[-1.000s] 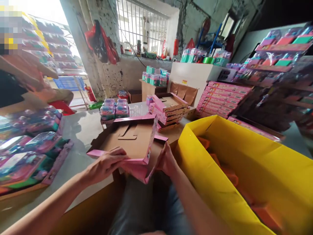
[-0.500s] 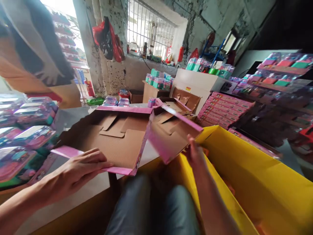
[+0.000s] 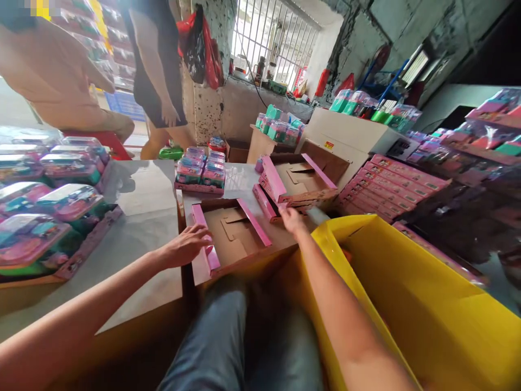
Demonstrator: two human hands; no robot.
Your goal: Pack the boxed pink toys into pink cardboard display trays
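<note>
A pink cardboard tray [image 3: 232,239] with a brown corrugated inside lies flat on the table's near edge. My left hand [image 3: 188,245] rests on the tray's left wall, fingers stretched over it. My right hand [image 3: 292,220] reaches past the tray to the stack of folded pink trays [image 3: 299,184] and touches its near edge; its fingers are curled and partly hidden, and I cannot make out a grip.
A big yellow box [image 3: 407,293] stands at my right. Blister-packed toys [image 3: 49,212] pile up on the left, more packs [image 3: 201,171] at the table's back. Flat pink boxes [image 3: 391,182] are stacked at right. Two people [image 3: 158,70] stand at the far left.
The tray was held up and being folded; now it lies flat on the table. My right hand has left it and moved forward to the stack. The view has tilted.
</note>
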